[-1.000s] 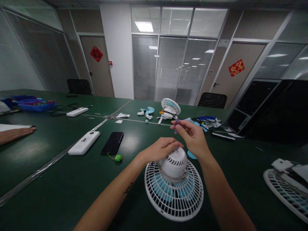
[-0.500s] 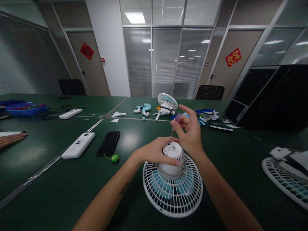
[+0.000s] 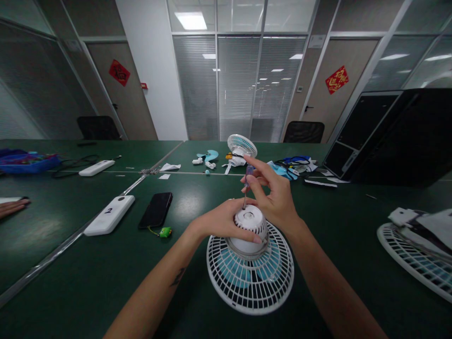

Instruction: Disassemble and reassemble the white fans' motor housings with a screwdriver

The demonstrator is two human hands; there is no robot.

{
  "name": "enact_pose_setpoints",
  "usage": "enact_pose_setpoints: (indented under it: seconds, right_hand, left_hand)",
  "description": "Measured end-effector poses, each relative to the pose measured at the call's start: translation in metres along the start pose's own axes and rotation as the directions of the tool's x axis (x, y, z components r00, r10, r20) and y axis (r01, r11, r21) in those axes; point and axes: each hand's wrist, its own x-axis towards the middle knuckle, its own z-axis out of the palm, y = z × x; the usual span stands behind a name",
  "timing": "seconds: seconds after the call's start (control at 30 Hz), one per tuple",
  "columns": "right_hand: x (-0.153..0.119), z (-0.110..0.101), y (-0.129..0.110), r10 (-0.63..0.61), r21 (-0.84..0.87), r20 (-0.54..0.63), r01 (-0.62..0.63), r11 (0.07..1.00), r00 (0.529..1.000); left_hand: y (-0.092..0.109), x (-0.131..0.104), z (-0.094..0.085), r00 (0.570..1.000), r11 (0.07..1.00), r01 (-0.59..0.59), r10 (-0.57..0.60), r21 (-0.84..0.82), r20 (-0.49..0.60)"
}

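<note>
A white fan (image 3: 250,287) with pale blue blades lies grille down on the green table, its motor housing facing up. Wrapped around the housing, my left hand (image 3: 226,220) has its thumb across the near side and its fingers behind. My right hand (image 3: 273,193) grips a screwdriver (image 3: 249,172) by its translucent purple handle. The screwdriver stands nearly upright, and its tip meets the back edge of the housing top.
The green table (image 3: 190,292) holds a black phone (image 3: 156,210), a white power bank (image 3: 110,215) and a green trinket (image 3: 165,232). Another fan (image 3: 242,147) stands behind, fan parts (image 3: 420,249) lie right, and another person's hand (image 3: 14,207) rests left.
The view has shifted slightly. My right hand has turned on the screwdriver handle, its index finger now lower and its other fingers more curled. My left hand keeps its hold.
</note>
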Motion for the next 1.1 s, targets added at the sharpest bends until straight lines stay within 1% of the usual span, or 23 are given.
enact_pose_setpoints:
  seconds: [0.07,0.2,0.27,0.3,0.33,0.4,0.47,0.5,0.53,0.63,0.7,0.8,0.9,1.0,1.03,1.07,1.1]
  right_hand:
    - [0.000,0.001,0.000,0.018,-0.015,-0.013,-0.018,1.000,1.000]
    - [-0.001,0.006,0.001,0.015,-0.020,-0.068,-0.016,1.000,0.998]
    - [-0.002,0.008,0.002,0.021,-0.010,-0.121,-0.022,1.000,0.992]
    - [-0.002,0.008,0.002,0.026,0.002,-0.167,-0.026,1.000,0.986]
    - [-0.001,0.007,0.003,0.031,0.020,-0.229,-0.028,0.999,0.973]
    - [0.000,0.003,0.003,0.045,0.059,-0.373,-0.024,0.998,0.927]
    - [0.002,-0.001,0.004,0.060,0.093,-0.465,-0.019,0.995,0.883]
    - [0.003,-0.003,0.005,0.067,0.106,-0.476,-0.019,0.994,0.877]
    - [0.003,-0.005,0.006,0.071,0.114,-0.464,-0.020,0.993,0.883]
    - [0.001,-0.003,0.007,0.085,0.115,-0.367,-0.046,0.992,0.926]
    - [-0.001,0.000,0.008,0.102,0.098,-0.315,-0.075,0.992,0.944]
    - [-0.002,0.002,0.006,0.114,0.098,-0.305,-0.088,0.991,0.945]
    - [0.001,-0.007,0.006,0.134,0.156,-0.366,-0.081,0.984,0.921]
    - [0.001,-0.029,0.015,0.212,0.210,-0.451,-0.128,0.969,0.867]
    - [-0.001,-0.039,0.021,0.249,0.220,-0.466,-0.161,0.962,0.849]
    - [-0.005,-0.049,0.029,0.301,0.218,-0.454,-0.223,0.950,0.838]
    - [-0.011,-0.060,0.037,0.364,0.205,-0.417,-0.304,0.930,0.833]
  left_hand:
    - [0.000,0.000,0.000,1.000,1.000,0.005,-0.005,-0.007,-0.003]
    - [0.000,-0.001,0.000,1.000,1.000,-0.006,0.006,0.004,-0.010]
    - [0.000,-0.001,0.000,1.000,1.000,0.001,-0.001,0.011,-0.009]
    - [0.001,-0.001,0.000,1.000,1.000,0.008,-0.008,0.018,-0.010]
    - [0.001,-0.001,0.000,1.000,0.999,0.016,-0.015,0.032,-0.012]
    - [0.002,0.000,0.000,1.000,0.997,0.020,-0.018,0.076,-0.019]
    - [0.004,0.000,0.000,1.000,0.993,0.005,-0.002,0.118,-0.024]
    - [0.004,0.000,0.000,1.000,0.992,-0.004,0.007,0.130,-0.024]
    - [0.005,0.000,0.000,1.000,0.991,-0.011,0.015,0.136,-0.023]
    - [0.006,0.000,0.000,0.999,0.988,-0.020,0.023,0.152,-0.023]
    - [0.007,0.000,0.000,0.999,0.987,-0.016,0.021,0.162,-0.027]
    - [0.006,-0.001,0.002,0.999,0.992,-0.001,0.006,0.128,-0.039]
    - [0.002,-0.004,0.008,0.993,0.999,0.027,-0.023,0.032,-0.112]
    - [-0.004,-0.007,0.016,0.972,0.998,0.061,-0.066,-0.028,-0.224]
    - [-0.006,-0.008,0.018,0.964,0.997,0.073,-0.081,-0.038,-0.255]
    - [-0.008,-0.008,0.021,0.955,0.995,0.085,-0.094,-0.047,-0.281]
    - [-0.009,-0.008,0.023,0.947,0.994,0.092,-0.105,-0.055,-0.304]
